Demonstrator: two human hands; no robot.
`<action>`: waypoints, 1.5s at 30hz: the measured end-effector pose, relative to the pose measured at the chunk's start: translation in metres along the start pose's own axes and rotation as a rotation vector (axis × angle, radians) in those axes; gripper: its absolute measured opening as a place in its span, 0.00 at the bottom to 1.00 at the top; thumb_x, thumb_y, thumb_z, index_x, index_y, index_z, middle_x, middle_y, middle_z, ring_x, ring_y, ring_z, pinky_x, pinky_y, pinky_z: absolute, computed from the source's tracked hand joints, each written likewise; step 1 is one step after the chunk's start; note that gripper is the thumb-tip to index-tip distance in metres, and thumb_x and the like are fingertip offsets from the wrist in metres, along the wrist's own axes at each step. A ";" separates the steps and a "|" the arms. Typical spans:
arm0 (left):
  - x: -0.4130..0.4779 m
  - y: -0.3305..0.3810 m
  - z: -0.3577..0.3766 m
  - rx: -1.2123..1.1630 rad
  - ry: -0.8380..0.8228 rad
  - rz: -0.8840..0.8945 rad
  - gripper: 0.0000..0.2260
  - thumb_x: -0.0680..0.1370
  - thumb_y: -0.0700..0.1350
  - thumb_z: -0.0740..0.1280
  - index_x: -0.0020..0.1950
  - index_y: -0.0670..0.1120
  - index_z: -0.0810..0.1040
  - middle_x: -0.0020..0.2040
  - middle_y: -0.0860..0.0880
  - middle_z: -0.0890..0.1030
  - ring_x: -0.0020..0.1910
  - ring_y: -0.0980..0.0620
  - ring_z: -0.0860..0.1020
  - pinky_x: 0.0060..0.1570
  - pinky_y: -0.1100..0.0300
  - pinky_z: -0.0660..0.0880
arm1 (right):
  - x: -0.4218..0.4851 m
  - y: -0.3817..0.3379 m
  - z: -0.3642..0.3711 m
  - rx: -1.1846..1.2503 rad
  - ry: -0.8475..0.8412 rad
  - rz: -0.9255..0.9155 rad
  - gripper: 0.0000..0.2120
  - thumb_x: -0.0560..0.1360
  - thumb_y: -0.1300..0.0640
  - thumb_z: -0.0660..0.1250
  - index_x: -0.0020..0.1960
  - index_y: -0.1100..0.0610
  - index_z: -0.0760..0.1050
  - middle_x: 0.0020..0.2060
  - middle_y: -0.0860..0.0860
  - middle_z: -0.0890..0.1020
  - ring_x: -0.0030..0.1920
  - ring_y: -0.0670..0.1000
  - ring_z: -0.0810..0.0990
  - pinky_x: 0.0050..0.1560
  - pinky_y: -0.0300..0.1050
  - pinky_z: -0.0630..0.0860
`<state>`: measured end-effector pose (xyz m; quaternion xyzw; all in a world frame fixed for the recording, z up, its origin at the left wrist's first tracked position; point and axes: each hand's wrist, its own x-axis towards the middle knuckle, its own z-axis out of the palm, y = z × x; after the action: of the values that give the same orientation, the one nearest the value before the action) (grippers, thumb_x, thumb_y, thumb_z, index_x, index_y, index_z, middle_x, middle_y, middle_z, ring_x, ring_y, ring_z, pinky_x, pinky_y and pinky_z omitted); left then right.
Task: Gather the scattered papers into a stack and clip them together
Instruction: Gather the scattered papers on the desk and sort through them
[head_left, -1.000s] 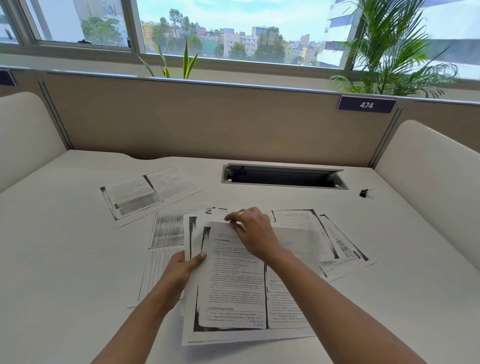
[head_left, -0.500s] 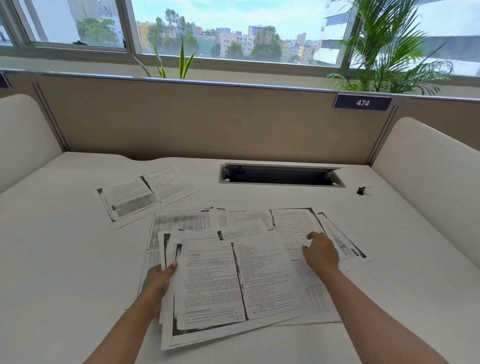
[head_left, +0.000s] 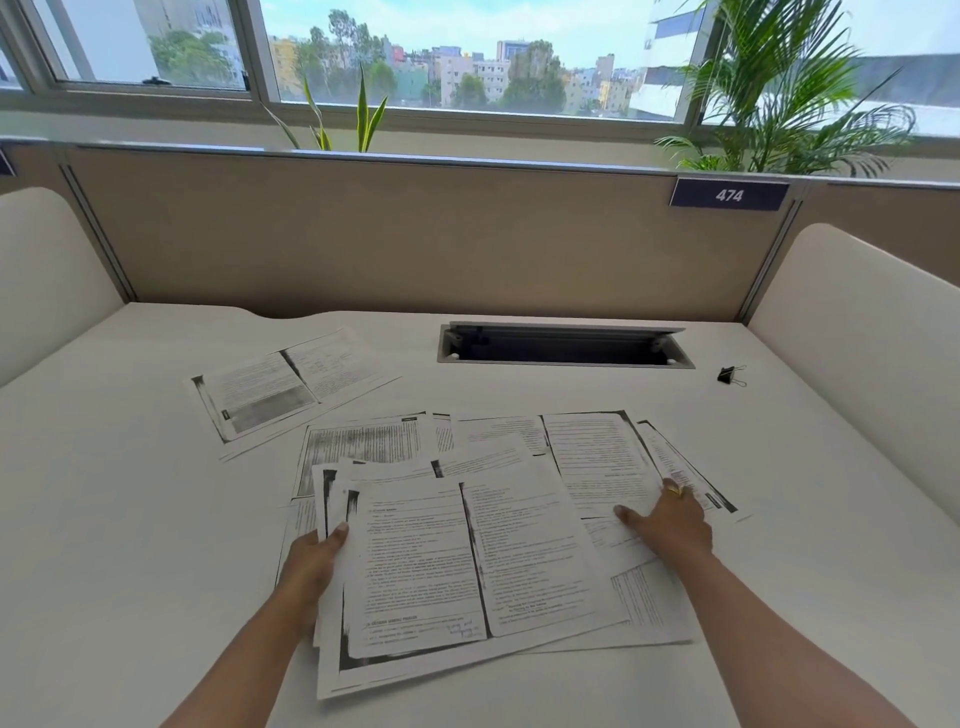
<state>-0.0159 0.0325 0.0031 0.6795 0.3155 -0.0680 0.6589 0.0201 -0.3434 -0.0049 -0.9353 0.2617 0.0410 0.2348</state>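
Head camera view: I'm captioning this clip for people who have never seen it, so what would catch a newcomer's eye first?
First, the spread of photocopied papers overlapping at the desk's centre, with the left hand gripping a partial stack and the right hand flat on a sheet to the right. Next, one lone sheet lies apart at the far left, and a small black binder clip sits untouched at the far right.

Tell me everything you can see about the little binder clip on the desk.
The binder clip is small and black, with thin wire handles that look like metal. It lies alone on the white desk, far right, just right of the open cable slot. No paper is in it and nothing touches it but the desk. Both hands are well away, on the papers. Its exact tilt is too small to tell.
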 end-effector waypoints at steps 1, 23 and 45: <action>-0.001 0.000 0.000 0.000 0.003 -0.002 0.16 0.79 0.43 0.61 0.64 0.36 0.72 0.59 0.35 0.78 0.56 0.36 0.77 0.56 0.45 0.73 | 0.000 -0.001 0.000 0.009 0.003 -0.001 0.45 0.69 0.40 0.68 0.74 0.61 0.51 0.74 0.60 0.57 0.74 0.59 0.55 0.70 0.57 0.59; 0.002 -0.003 0.000 -0.032 -0.004 -0.010 0.15 0.79 0.43 0.61 0.62 0.37 0.73 0.57 0.36 0.78 0.52 0.39 0.77 0.58 0.44 0.73 | -0.003 -0.014 -0.003 0.478 0.085 0.142 0.44 0.62 0.64 0.78 0.70 0.67 0.58 0.66 0.64 0.69 0.67 0.62 0.68 0.65 0.53 0.69; 0.001 -0.004 -0.001 -0.055 -0.022 -0.011 0.16 0.79 0.46 0.62 0.63 0.38 0.72 0.56 0.38 0.79 0.55 0.37 0.78 0.59 0.40 0.72 | -0.028 -0.084 -0.037 0.994 0.629 -0.322 0.07 0.75 0.63 0.65 0.52 0.64 0.77 0.47 0.58 0.81 0.35 0.47 0.81 0.32 0.30 0.78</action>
<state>-0.0173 0.0339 -0.0009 0.6585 0.3140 -0.0704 0.6804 0.0374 -0.2841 0.0688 -0.7089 0.1617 -0.4003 0.5577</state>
